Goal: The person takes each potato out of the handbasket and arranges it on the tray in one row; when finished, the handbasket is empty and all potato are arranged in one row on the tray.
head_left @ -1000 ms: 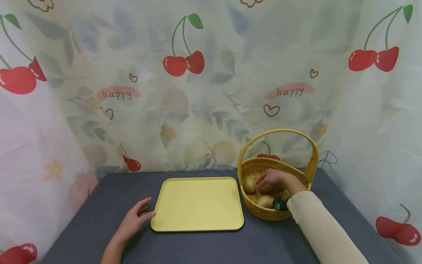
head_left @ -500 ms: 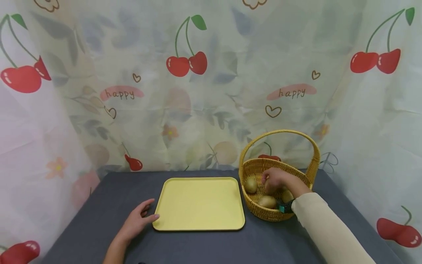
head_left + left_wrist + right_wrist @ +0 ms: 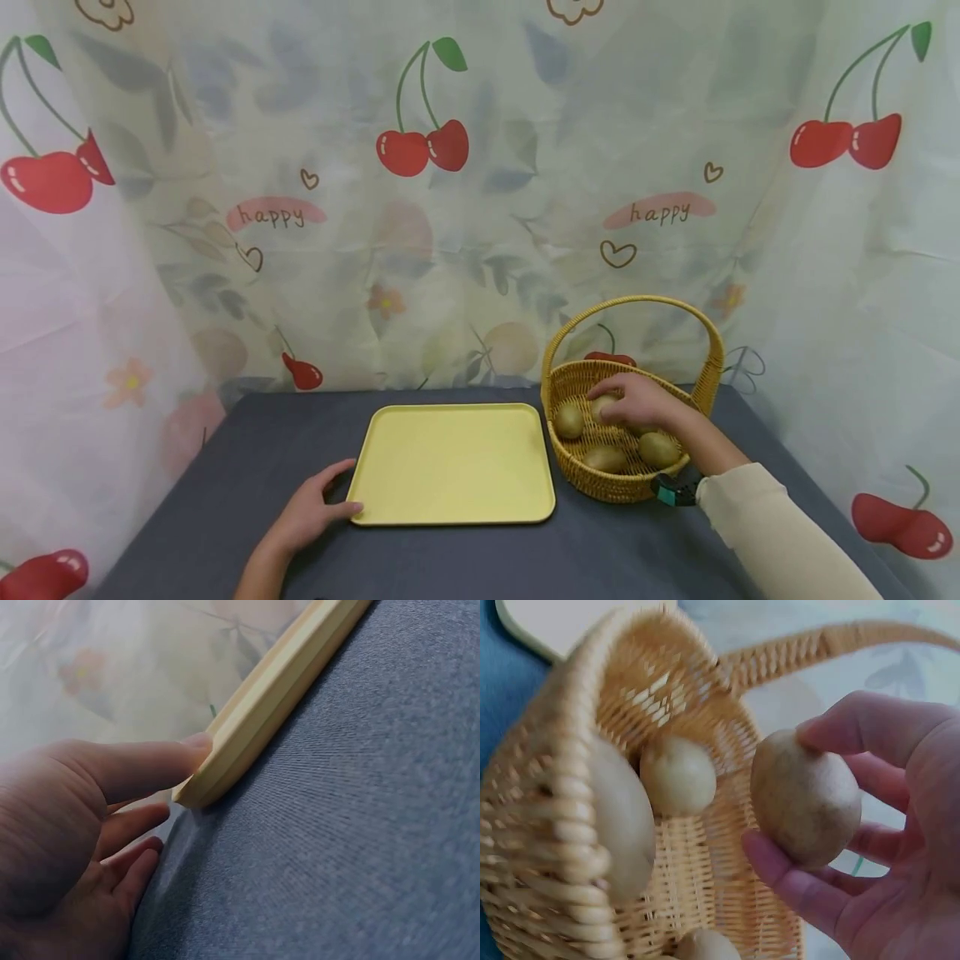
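Note:
My right hand [image 3: 637,398] pinches a potato [image 3: 806,799] between thumb and fingers, above the floor of the wicker basket [image 3: 600,487]. Other potatoes lie in the basket: one at the left [image 3: 569,421], one near the front [image 3: 606,458] and one at the right [image 3: 658,450]. At the yellow tray [image 3: 453,467], my left hand [image 3: 306,512] touches the near left corner. In the left wrist view, its thumb [image 3: 161,761] rests on the tray's rim while the other fingers lie loosely below, outside the tray.
The basket's tall arched handle [image 3: 637,298] rises above the right hand. A dark grey cloth [image 3: 442,562] covers the table. Behind it hangs a curtain [image 3: 465,275] printed with cherries. The tray stands just left of the basket.
My right hand has drawn back and up a little, and the potato now shows in its fingers. The left hand has shifted slightly, its thumb now at the tray's near left corner.

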Action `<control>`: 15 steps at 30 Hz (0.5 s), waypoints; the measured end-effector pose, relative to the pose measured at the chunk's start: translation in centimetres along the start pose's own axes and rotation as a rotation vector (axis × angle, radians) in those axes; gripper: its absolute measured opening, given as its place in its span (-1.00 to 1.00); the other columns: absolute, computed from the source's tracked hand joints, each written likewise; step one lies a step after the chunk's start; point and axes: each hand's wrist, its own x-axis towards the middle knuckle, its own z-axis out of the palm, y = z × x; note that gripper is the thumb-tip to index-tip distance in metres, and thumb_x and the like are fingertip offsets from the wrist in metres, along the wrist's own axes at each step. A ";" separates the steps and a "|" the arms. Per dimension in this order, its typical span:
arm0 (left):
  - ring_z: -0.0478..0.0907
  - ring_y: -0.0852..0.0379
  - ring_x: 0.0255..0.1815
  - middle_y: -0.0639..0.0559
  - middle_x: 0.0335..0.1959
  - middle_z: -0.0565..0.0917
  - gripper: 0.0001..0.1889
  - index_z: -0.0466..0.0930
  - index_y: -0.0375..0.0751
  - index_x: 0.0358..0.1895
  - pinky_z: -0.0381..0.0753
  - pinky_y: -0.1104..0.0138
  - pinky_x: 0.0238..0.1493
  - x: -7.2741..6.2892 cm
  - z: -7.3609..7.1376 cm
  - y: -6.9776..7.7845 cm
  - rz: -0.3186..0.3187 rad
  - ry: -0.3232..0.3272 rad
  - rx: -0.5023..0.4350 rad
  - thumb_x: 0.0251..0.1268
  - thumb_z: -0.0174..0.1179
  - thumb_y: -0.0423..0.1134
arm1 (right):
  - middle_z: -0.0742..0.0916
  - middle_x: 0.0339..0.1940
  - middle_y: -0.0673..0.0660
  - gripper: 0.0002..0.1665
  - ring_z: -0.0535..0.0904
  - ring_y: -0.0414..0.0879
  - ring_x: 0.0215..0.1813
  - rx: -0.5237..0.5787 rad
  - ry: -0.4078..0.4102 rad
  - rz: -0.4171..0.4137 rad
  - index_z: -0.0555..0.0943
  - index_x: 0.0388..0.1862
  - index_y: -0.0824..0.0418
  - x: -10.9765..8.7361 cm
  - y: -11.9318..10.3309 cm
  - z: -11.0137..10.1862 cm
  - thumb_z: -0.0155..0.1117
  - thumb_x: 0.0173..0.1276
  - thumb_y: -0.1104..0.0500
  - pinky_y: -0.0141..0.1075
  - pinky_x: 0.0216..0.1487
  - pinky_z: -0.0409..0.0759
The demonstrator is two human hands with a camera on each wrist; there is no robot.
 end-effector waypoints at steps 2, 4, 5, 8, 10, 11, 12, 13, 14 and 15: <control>0.24 -0.30 0.37 -0.34 0.33 0.37 -0.16 0.36 -0.32 0.37 0.19 -0.13 0.28 0.0 -0.1 -0.2 0.019 -0.012 0.007 0.01 0.49 -0.06 | 0.65 -0.17 0.16 -0.54 0.44 -0.04 -0.52 0.064 0.015 -0.021 0.63 0.11 0.23 -0.8 -0.5 0.1 0.26 0.18 0.28 -0.17 -0.44 0.46; 0.22 -0.32 0.38 -0.34 0.34 0.36 -0.14 0.35 -0.34 0.38 0.17 -0.15 0.29 -0.1 -0.3 -0.2 0.039 -0.033 0.009 0.01 0.48 -0.05 | 0.64 -0.17 0.15 -0.58 0.49 0.01 -0.46 0.108 0.043 -0.045 0.63 0.09 0.20 -1.4 -0.8 0.3 0.29 0.22 0.25 -0.16 -0.39 0.49; 0.20 -0.33 0.39 -0.35 0.34 0.36 -0.14 0.34 -0.34 0.39 0.15 -0.16 0.29 -0.2 -0.3 -0.2 0.050 -0.046 0.013 0.02 0.48 -0.05 | 0.64 -0.17 0.16 -0.60 0.51 0.03 -0.42 0.129 0.055 -0.057 0.63 0.09 0.19 -1.7 -1.0 0.5 0.32 0.25 0.22 -0.15 -0.37 0.50; 0.14 -0.39 0.40 -0.37 0.36 0.33 -0.13 0.32 -0.33 0.40 0.12 -0.21 0.28 -0.3 -0.5 -0.3 0.073 -0.083 0.039 0.04 0.46 -0.03 | 0.59 -0.05 0.18 -0.58 0.56 0.07 -0.31 0.176 0.091 -0.115 0.58 0.09 0.21 -2.6 -1.6 1.2 0.40 0.26 0.16 -0.12 -0.33 0.55; 0.10 -0.43 0.40 -0.40 0.36 0.30 -0.14 0.31 -0.32 0.41 0.11 -0.24 0.26 -0.5 -0.7 -0.3 0.083 -0.107 0.054 0.06 0.46 -0.03 | 0.58 -0.04 0.20 -0.55 0.56 0.06 -0.29 0.188 0.109 -0.157 0.57 0.07 0.20 -3.0 -2.1 1.8 0.46 0.22 0.14 -0.13 -0.33 0.56; 0.08 -0.44 0.40 -0.40 0.36 0.29 -0.14 0.31 -0.32 0.41 0.11 -0.25 0.26 -0.5 -0.7 -0.3 0.085 -0.115 0.060 0.05 0.46 -0.03 | 0.57 -0.02 0.20 -0.55 0.56 0.03 -0.28 0.188 0.115 -0.172 0.56 0.05 0.19 -3.1 -2.5 2.2 0.47 0.21 0.14 -0.15 -0.34 0.57; 0.07 -0.45 0.40 -0.41 0.37 0.29 -0.13 0.31 -0.31 0.41 0.11 -0.26 0.25 -0.6 -0.8 -0.3 0.086 -0.121 0.065 0.05 0.46 -0.03 | 0.55 -0.01 0.19 -0.55 0.55 0.02 -0.27 0.187 0.120 -0.188 0.56 0.04 0.17 -3.2 -2.9 2.5 0.48 0.20 0.14 -0.16 -0.34 0.57; 0.09 -0.44 0.40 -0.40 0.36 0.29 -0.13 0.31 -0.32 0.41 0.12 -0.25 0.25 -0.6 -0.8 -0.3 0.088 -0.128 0.068 0.05 0.47 -0.03 | 0.55 0.00 0.19 -0.55 0.55 0.01 -0.25 0.183 0.126 -0.206 0.57 0.04 0.16 -3.3 -3.3 2.9 0.49 0.19 0.14 -0.17 -0.34 0.57; 0.12 -0.43 0.39 -0.40 0.35 0.31 -0.13 0.31 -0.33 0.41 0.13 -0.25 0.25 -0.6 -0.9 -0.3 0.099 -0.133 0.073 0.05 0.47 -0.03 | 0.54 0.02 0.19 -0.56 0.54 0.01 -0.22 0.181 0.128 -0.228 0.57 0.03 0.15 -3.3 -3.7 3.2 0.49 0.19 0.15 -0.18 -0.32 0.57; 0.16 -0.41 0.37 -0.39 0.34 0.33 -0.13 0.32 -0.34 0.40 0.16 -0.23 0.24 -0.5 -0.9 -0.2 0.097 -0.134 0.073 0.04 0.47 -0.04 | 0.53 0.03 0.18 -0.56 0.54 0.01 -0.20 0.178 0.129 -0.246 0.58 0.03 0.14 -3.2 -4.1 3.6 0.49 0.19 0.14 -0.19 -0.31 0.57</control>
